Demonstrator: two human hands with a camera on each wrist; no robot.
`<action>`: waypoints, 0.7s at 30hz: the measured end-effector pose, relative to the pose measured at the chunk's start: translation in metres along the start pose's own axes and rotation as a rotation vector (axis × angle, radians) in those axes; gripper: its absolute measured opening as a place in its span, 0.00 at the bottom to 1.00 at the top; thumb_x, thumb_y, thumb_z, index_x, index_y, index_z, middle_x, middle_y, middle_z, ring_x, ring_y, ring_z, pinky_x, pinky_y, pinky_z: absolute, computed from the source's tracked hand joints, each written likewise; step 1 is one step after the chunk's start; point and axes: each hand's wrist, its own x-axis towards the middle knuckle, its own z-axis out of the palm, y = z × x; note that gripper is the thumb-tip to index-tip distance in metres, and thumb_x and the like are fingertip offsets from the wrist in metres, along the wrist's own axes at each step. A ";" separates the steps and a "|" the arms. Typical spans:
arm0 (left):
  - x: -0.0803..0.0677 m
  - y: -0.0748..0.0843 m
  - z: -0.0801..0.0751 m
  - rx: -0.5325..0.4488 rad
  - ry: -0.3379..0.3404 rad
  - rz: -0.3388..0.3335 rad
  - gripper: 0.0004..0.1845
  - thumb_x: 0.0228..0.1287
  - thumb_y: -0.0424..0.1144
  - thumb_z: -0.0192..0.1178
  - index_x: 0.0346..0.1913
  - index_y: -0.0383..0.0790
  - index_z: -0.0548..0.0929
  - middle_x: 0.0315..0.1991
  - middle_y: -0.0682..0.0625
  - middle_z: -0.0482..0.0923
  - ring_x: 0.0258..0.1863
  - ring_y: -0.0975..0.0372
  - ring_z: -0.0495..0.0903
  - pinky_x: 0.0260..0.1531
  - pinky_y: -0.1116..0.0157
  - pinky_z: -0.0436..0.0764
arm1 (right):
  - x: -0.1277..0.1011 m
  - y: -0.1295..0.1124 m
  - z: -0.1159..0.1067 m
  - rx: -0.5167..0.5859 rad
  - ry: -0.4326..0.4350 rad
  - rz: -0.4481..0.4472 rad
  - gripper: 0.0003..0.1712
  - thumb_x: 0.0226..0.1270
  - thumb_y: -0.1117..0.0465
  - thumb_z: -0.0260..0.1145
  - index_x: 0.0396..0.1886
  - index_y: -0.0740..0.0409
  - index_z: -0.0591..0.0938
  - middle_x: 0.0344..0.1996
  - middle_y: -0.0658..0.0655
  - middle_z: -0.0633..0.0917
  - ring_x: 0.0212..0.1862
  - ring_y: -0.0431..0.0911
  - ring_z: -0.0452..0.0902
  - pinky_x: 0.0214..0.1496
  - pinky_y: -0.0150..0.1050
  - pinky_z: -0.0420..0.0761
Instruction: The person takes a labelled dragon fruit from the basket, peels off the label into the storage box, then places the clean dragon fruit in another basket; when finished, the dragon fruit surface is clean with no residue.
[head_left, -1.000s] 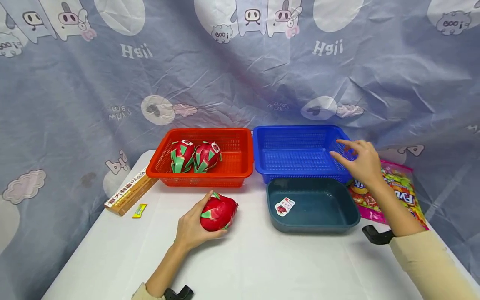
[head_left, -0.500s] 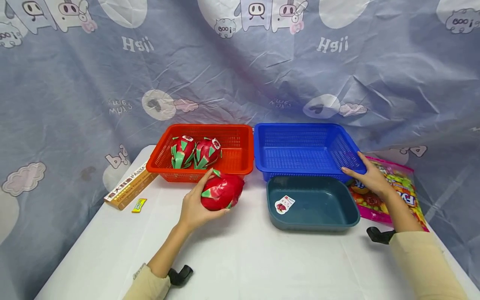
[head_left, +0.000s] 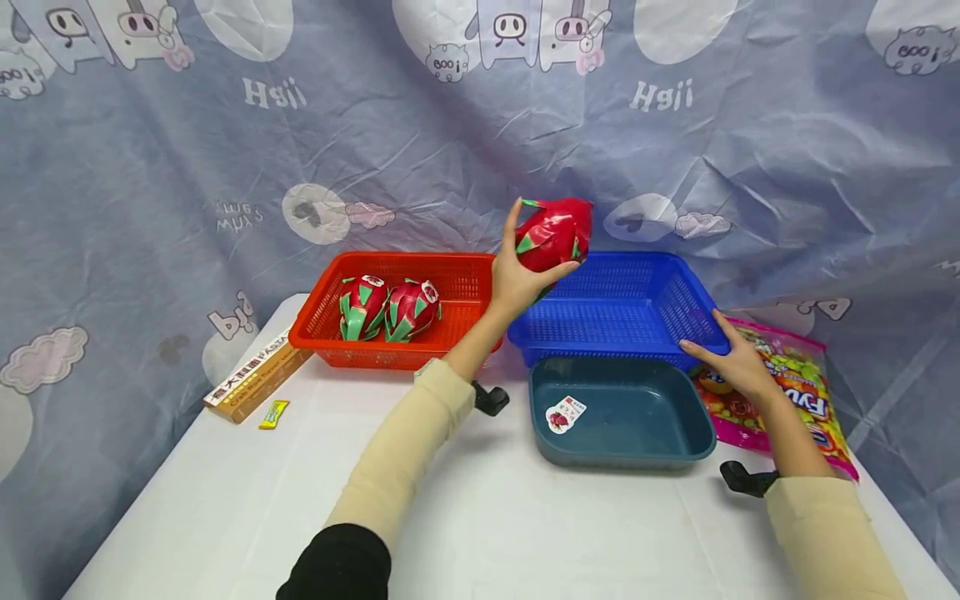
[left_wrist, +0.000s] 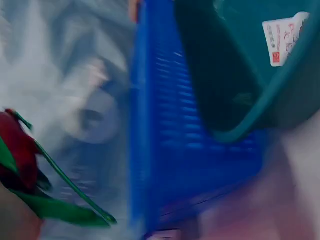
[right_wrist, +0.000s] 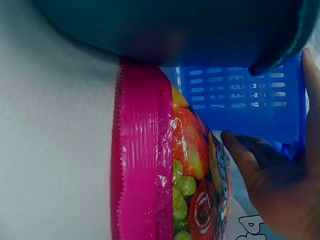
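Note:
In the head view my left hand (head_left: 513,279) grips a red dragon fruit (head_left: 558,233) with green leaf tips, held up over the left part of the blue basket (head_left: 618,337). Only a piece of that dragon fruit (left_wrist: 17,150) shows in the left wrist view, which is blurred. My right hand (head_left: 738,358) holds the front right corner of the basket, thumb on the front side and fingers along the right side. The right wrist view shows the same hand (right_wrist: 287,195) against the basket's wall (right_wrist: 245,110). Two more dragon fruits (head_left: 363,308) sit in the red basket (head_left: 397,358).
A dark teal tub (head_left: 622,458) with a fruit sticker stands in front of the blue basket. A pink candy bag (head_left: 795,375) lies under my right forearm. On the left are a pasta box (head_left: 258,379) and a small yellow candy (head_left: 273,414). A patterned curtain hangs behind.
My left hand has lifted the dragon fruit from the table in front of the red basket, up and right over the blue one. My right hand came down onto the blue basket's corner.

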 end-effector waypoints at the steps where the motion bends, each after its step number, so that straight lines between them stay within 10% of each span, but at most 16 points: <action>1: 0.005 -0.007 0.013 -0.005 -0.016 0.003 0.57 0.35 0.55 0.72 0.67 0.71 0.45 0.56 0.53 0.68 0.52 0.62 0.71 0.42 0.68 0.77 | -0.001 0.000 0.000 -0.004 0.011 0.008 0.53 0.56 0.36 0.56 0.66 0.32 0.29 0.66 0.74 0.45 0.62 0.74 0.47 0.51 0.70 0.56; 9: 0.005 -0.047 0.081 0.160 -0.215 -0.150 0.56 0.35 0.62 0.68 0.64 0.78 0.40 0.59 0.53 0.66 0.54 0.57 0.69 0.41 0.65 0.78 | -0.001 0.004 0.003 0.015 0.063 -0.028 0.52 0.58 0.39 0.57 0.68 0.36 0.31 0.66 0.74 0.45 0.61 0.74 0.48 0.55 0.69 0.52; 21: -0.007 -0.073 0.095 0.472 -0.608 -0.323 0.55 0.39 0.61 0.67 0.68 0.66 0.42 0.59 0.46 0.65 0.58 0.51 0.65 0.48 0.56 0.74 | -0.002 0.006 0.005 0.001 0.113 -0.029 0.53 0.56 0.38 0.58 0.69 0.39 0.33 0.66 0.74 0.46 0.61 0.73 0.49 0.56 0.68 0.53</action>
